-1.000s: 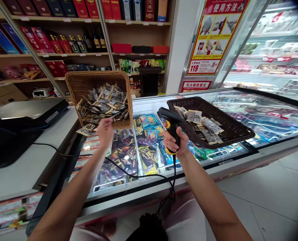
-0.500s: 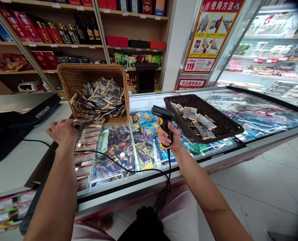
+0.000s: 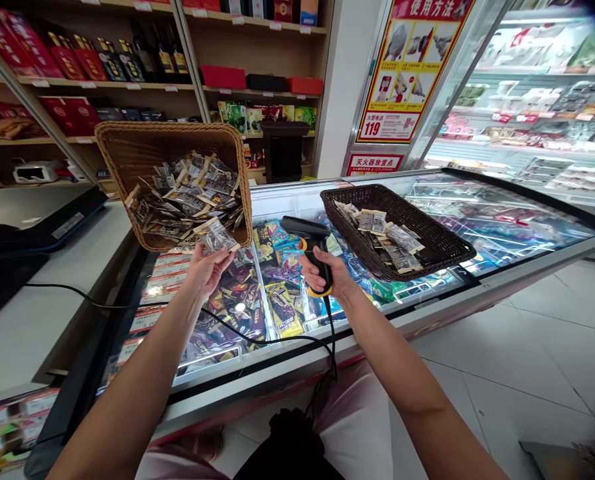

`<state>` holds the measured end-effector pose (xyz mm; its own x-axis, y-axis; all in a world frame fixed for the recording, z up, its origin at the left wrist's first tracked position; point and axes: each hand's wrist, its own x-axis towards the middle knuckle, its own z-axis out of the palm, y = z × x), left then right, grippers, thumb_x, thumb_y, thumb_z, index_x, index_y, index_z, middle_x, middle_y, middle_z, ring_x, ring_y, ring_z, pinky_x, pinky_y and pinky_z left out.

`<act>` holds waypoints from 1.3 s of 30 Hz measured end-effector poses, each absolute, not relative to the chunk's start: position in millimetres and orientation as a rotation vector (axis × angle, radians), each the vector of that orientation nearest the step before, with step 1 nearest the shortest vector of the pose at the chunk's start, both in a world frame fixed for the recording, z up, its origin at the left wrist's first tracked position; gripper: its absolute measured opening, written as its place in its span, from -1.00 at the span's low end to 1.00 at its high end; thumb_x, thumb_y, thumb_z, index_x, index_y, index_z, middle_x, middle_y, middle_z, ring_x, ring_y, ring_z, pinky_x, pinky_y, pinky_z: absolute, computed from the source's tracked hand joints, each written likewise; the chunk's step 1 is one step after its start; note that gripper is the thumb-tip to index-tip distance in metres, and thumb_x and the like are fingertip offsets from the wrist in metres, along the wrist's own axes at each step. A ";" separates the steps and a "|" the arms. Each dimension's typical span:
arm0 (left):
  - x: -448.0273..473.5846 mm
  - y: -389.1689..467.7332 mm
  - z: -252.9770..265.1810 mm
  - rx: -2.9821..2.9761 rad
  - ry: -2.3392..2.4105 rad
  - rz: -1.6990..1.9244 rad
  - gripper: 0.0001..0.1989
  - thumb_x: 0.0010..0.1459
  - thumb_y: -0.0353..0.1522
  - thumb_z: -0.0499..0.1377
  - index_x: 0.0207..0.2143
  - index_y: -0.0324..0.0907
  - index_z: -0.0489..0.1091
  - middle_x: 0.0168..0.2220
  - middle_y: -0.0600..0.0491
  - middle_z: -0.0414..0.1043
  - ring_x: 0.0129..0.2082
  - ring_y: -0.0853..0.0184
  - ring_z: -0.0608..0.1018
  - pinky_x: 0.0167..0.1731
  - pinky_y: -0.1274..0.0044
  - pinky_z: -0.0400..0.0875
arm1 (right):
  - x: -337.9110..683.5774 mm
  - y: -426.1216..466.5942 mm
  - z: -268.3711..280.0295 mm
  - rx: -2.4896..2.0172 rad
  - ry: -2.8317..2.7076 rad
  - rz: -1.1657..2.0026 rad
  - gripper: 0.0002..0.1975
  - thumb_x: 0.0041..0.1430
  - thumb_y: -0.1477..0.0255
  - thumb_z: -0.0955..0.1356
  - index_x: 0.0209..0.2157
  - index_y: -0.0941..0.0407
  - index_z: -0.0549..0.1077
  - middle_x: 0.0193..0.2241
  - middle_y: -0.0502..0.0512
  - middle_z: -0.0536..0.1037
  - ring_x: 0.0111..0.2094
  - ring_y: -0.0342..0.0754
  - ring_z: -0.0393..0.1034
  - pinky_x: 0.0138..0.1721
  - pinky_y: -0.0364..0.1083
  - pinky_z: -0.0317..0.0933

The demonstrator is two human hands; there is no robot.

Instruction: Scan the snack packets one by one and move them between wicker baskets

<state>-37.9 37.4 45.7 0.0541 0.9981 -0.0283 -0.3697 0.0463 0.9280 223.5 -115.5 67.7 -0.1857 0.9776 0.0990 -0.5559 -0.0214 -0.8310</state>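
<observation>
Left hand: fingers closed in a pinch on one small packet, held up at the near rim of the tan basket; whether packet and rim touch cannot be told.
Right hand: fingers wrapped around the handle of one black-and-yellow scanner, its head raised above the freezer.
Tan basket: wicker, tilted, heaped with similar packets.
Dark basket: brown wicker, on the freezer, right of the scanner; a smaller pile of packets inside.
Cord: black, one, looping across the freezer front.
</observation>
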 end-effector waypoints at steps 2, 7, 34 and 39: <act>-31.5 31.0 41.5 0.931 0.860 1.265 -0.56 -0.08 -0.52 0.49 -0.20 -0.06 0.42 -0.15 0.10 0.67 -0.15 0.32 0.71 -0.01 0.33 0.64 | 219.5 -114.2 65.4 -0.647 -0.959 1.545 -0.53 0.15 0.04 0.53 -0.18 0.07 0.36 -0.63 -0.25 0.25 -0.77 -0.27 0.00 -0.77 -0.21 -0.04; -25.6 30.8 31.0 0.944 0.902 1.284 -0.66 0.02 -0.35 0.53 -0.22 -0.08 0.46 -0.17 0.07 0.65 -0.20 0.35 0.69 -0.06 0.44 0.62 | 209.8 -113.6 61.7 -0.793 -1.045 1.551 -0.46 0.03 0.02 0.59 -0.25 0.09 0.37 -0.63 -0.22 0.34 -0.77 -0.27 0.13 -0.75 -0.21 0.08; -20.7 24.5 30.3 1.052 0.902 1.349 -0.55 -0.10 -0.28 0.57 -0.16 -0.10 0.54 -0.14 0.06 0.68 -0.08 0.32 0.67 0.09 0.45 0.50 | 203.2 -114.2 57.8 -0.891 -1.189 1.550 -0.47 0.12 0.06 0.57 -0.14 0.08 0.34 -0.62 -0.25 0.35 -0.74 -0.24 0.18 -0.72 -0.22 0.14; 10.9 27.5 29.6 1.082 0.867 1.232 -0.63 -0.08 -0.35 0.56 -0.24 -0.16 0.53 -0.26 0.07 0.64 -0.22 0.33 0.65 -0.02 0.43 0.55 | 209.9 -114.3 55.3 -0.516 -1.145 1.679 -0.50 0.15 0.05 0.55 -0.16 0.09 0.35 -0.62 -0.25 0.30 -0.78 -0.28 0.09 -0.77 -0.24 0.05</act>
<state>10.9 27.5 29.6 0.1557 0.9867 0.0469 -0.2887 0.0000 0.9574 209.9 -114.3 55.3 -0.4107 0.8945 0.1766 -0.4909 -0.0537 -0.8696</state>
